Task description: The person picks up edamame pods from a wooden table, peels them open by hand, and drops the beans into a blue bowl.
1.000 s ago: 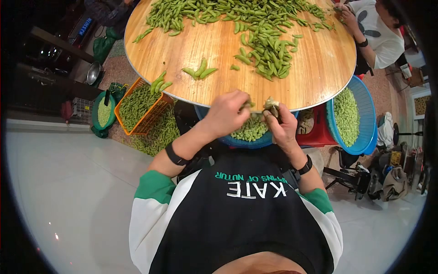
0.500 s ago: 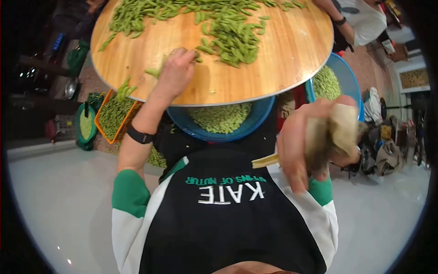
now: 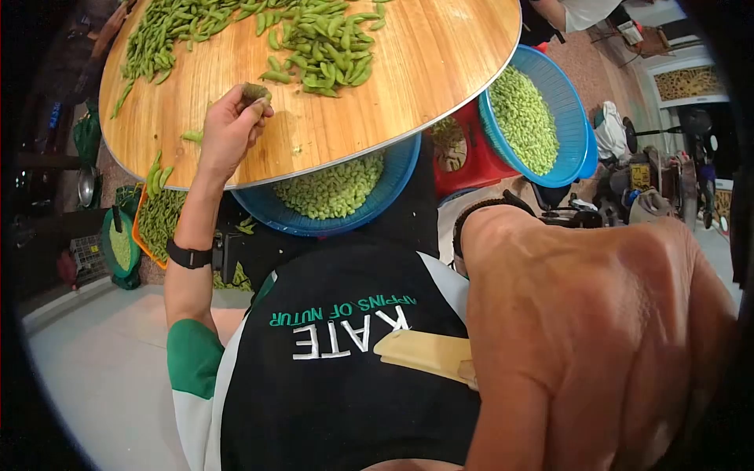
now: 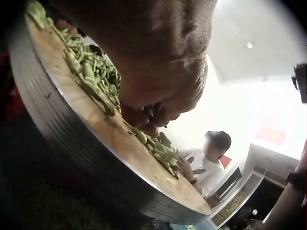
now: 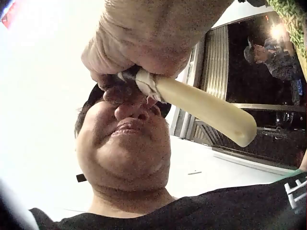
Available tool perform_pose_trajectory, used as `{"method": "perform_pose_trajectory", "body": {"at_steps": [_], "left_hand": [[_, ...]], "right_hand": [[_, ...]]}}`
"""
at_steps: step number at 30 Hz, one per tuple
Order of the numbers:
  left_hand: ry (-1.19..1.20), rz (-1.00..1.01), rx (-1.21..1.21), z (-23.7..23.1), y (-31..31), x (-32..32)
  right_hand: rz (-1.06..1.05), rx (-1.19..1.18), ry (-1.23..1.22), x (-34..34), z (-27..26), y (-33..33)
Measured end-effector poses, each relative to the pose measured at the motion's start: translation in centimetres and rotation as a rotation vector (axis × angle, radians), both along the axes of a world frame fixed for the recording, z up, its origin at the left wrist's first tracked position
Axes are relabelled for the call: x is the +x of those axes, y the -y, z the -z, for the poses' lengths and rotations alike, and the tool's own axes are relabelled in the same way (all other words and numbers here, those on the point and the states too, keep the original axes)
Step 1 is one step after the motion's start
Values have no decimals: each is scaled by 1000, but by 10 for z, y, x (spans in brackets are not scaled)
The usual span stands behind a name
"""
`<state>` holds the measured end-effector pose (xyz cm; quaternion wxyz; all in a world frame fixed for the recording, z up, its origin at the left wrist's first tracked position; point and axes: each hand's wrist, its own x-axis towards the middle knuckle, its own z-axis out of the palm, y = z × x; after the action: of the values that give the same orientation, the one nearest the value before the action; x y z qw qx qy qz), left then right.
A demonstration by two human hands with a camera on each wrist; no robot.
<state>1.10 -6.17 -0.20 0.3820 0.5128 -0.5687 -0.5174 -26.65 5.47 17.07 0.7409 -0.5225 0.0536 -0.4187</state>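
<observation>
My left hand [image 3: 226, 135] is above the round wooden table [image 3: 440, 63], fingertips together, pinching a small brownish-green pod [image 3: 257, 92] with a paler end. Loose green soybean pods [image 3: 330, 55] lie in heaps just beyond it. My right hand [image 3: 581, 314] is raised close to the head camera, back of the hand towards it. Its curled fingers grip a cream, handle-like bar [image 3: 424, 351] with a rounded end. In the right wrist view that bar [image 5: 211, 112] juts from the fist, pale wrapping at the grip, in front of the face. Its other end is hidden.
Under the table edge sits a blue basin [image 3: 404, 184] of shelled beans. A blue basket [image 3: 569, 102] of beans stands at right by a red stool [image 3: 463, 177]. At left are an orange crate [image 3: 140, 228] and a green bowl [image 3: 107, 243]. Another person [image 4: 206, 175] sits at the table.
My right hand has risen from the table edge to near my head with the cream bar. The left hand reached out over the table and now pinches a pod. The head view has shifted right.
</observation>
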Motion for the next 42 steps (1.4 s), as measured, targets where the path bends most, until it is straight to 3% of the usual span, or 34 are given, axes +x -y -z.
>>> {"method": "perform_pose_trajectory", "body": {"at_steps": [4, 13, 15, 16, 17, 19, 21, 23, 26, 33, 42], "left_hand": [[-222, 46, 59, 3, -4, 1], [-326, 18, 93, 6, -16, -6], [-454, 64, 148, 1, -21, -9], [-370, 38, 123, -3, -25, -11], [-361, -1, 120, -7, -29, -14], [-351, 27, 95, -10, -35, -13], [-400, 63, 73, -14, -41, -15], [-409, 58, 69, -19, -48, -20], [-391, 73, 71, -13, -53, -23], [-344, 118, 83, -17, -58, -24], [-173, 77, -160, -12, -66, -26]], "right_hand": [[128, 7, -96, -4, 11, 8], [400, 24, -303, 7, 38, 10], [453, 18, -349, 22, 47, 29], [482, 6, -366, -13, -2, -8], [505, -12, -377, -12, 46, 38], [545, -25, -394, 36, 49, 22], [378, 176, -421, 48, 98, 46], [416, 141, -576, 56, 127, 43], [416, 157, -549, 64, 146, 42], [270, 254, -391, 70, 157, 41], [259, 284, -316, 72, 162, 37]]}}
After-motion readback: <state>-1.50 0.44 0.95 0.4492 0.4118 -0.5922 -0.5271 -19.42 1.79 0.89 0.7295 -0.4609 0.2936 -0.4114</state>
